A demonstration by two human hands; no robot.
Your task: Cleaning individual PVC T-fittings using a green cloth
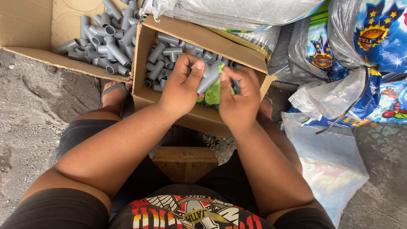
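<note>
Two hands meet over the near box. Left hand (183, 87): fingers curled shut around a grey pipe fitting (210, 77), thumb laid flat along its upper side; the fitting slants up and to the right out of the fist. Right hand (238, 99): fingers bent inward, fingertips pinching a green piece (214, 94) that sits against the lower end of the fitting, between the two palms. Whether the green piece is film, cloth or plastic cannot be told. Both hands hang just above the near box (144, 96), an open cardboard carton standing between the person's knees. It holds a loose pile of grey fittings (163, 57), straight sleeves and tee pieces mixed, lying at all angles. A second carton (25, 25) lies touching it at upper left, flaps open, with a larger heap of like fittings (108, 40) spread across its floor. A wooden block (185, 163) sits below the near box, between the thighs. Clear and printed plastic bags (335, 55) are stacked to the right, and one flat clear bag (328, 163) lies on the ground beside the right forearm. A sandalled foot (113, 94) rests left of the near box on gritty ground (29, 123).
</note>
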